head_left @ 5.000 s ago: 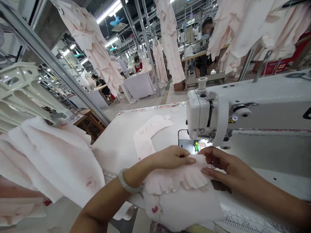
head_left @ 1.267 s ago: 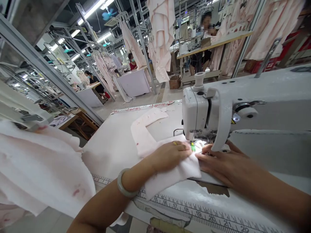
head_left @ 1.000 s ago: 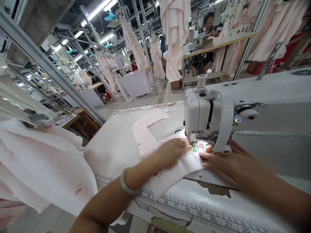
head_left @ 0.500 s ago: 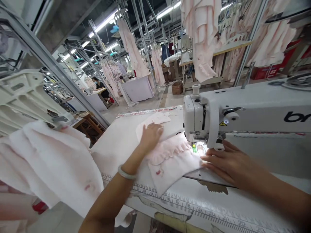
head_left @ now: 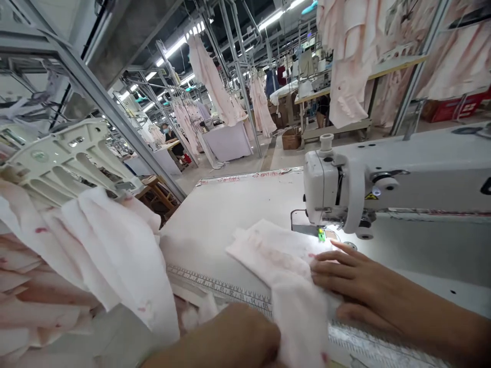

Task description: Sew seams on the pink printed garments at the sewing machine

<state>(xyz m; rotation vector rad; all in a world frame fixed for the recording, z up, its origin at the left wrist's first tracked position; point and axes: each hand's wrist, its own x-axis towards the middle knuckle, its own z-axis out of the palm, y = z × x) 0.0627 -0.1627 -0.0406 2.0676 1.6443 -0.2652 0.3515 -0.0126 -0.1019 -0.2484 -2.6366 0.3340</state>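
Note:
A pale pink fabric piece [head_left: 286, 266] with small red marks lies across the table, one end close to the sewing machine's [head_left: 322, 191] lit needle area. A small green and yellow part [head_left: 321, 235] shows at the presser foot. My right hand [head_left: 355, 278] rests on the fabric just in front of the foot, fingers stretched out flat. At the table's front edge, my left hand [head_left: 245, 335] is curled closed and blurred, against the part of the fabric that hangs toward me; its fingertips are hidden.
A ruler strip [head_left: 226, 289] runs along the front of the white table [head_left: 230, 204]. To the left, a cream plastic hanger-like rack [head_left: 72, 158] carries draped pink pieces [head_left: 118, 245]. Beyond stand metal posts, hanging garments [head_left: 215, 82], a brown box [head_left: 291, 138] and a distant person [head_left: 169, 134].
My left hand has come back from the far side of the table to its front edge. The fabric has turned and been drawn toward me; its ruffle no longer shows clearly. The view has shifted left.

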